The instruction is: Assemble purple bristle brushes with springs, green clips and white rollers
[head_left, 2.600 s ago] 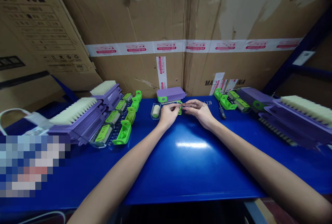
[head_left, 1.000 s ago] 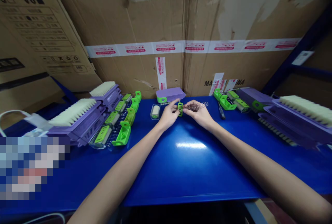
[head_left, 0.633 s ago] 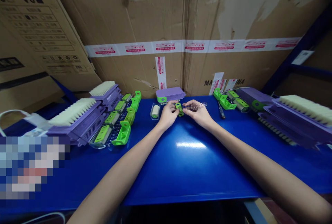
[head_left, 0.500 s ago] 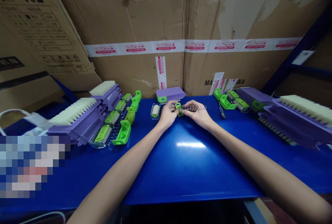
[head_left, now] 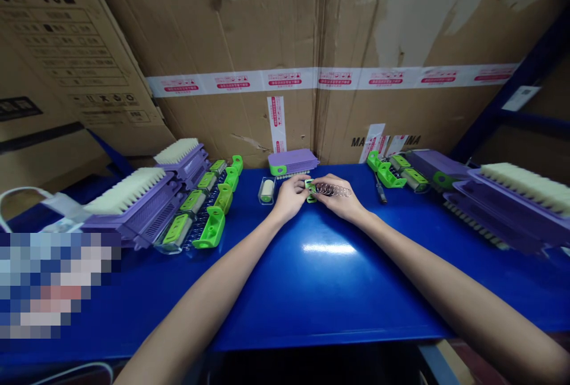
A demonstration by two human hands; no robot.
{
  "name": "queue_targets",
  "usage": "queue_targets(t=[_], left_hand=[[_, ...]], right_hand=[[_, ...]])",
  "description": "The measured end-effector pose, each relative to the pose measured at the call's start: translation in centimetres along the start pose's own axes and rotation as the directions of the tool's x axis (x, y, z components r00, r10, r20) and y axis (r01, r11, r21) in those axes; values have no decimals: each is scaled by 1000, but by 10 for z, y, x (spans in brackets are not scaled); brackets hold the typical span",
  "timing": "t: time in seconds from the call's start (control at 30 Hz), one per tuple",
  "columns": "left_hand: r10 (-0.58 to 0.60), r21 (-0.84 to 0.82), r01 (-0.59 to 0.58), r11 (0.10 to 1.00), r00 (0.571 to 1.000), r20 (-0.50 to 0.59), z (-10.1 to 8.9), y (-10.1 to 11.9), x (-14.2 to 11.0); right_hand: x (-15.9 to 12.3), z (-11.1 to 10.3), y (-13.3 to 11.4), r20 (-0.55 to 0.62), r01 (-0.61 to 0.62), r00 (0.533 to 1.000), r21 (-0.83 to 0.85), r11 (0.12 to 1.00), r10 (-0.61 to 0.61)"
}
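Observation:
Near the back middle of the blue table, my left hand is closed on a small bright-green plastic part. Close against it, my right hand pinches a metal coil spring lying across its fingers. One end of the spring meets the green part; whether it is fixed there is hidden by the fingertips. Left of my hands stands a small clear case with a cream roller-like piece inside. Behind them lies a purple brush with a green end, bristles down.
Purple brushes, green-topped clear cases and green end pieces line the left. At right are more green pieces, a screwdriver-like tool and purple brushes. Cardboard walls the back.
The green part has turned in my left hand. My right hand has moved slightly left, and the spring's coils sit closer to the green part.

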State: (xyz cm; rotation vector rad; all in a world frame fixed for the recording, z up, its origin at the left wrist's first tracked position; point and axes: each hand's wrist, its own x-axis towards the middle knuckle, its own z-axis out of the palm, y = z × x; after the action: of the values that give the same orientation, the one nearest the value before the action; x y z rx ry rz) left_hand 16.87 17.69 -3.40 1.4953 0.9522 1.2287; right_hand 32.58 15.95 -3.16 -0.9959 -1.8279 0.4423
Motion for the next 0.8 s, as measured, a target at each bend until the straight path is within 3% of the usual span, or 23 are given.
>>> queue_targets(t=[0.4, 0.63, 0.8], left_hand=[[28, 10, -29, 1000, 994, 106, -3, -4, 3], [7, 52, -9, 999, 999, 44, -1, -2, 1], [25, 33, -28, 999, 996, 88, -3, -3, 2]], right_hand=[[-1, 5, 5, -87, -28, 996, 5, 1000, 28], [2, -3, 1, 49, 41, 998, 17, 999, -42], [0, -5, 2, 31, -4, 1000, 20, 1000, 3]])
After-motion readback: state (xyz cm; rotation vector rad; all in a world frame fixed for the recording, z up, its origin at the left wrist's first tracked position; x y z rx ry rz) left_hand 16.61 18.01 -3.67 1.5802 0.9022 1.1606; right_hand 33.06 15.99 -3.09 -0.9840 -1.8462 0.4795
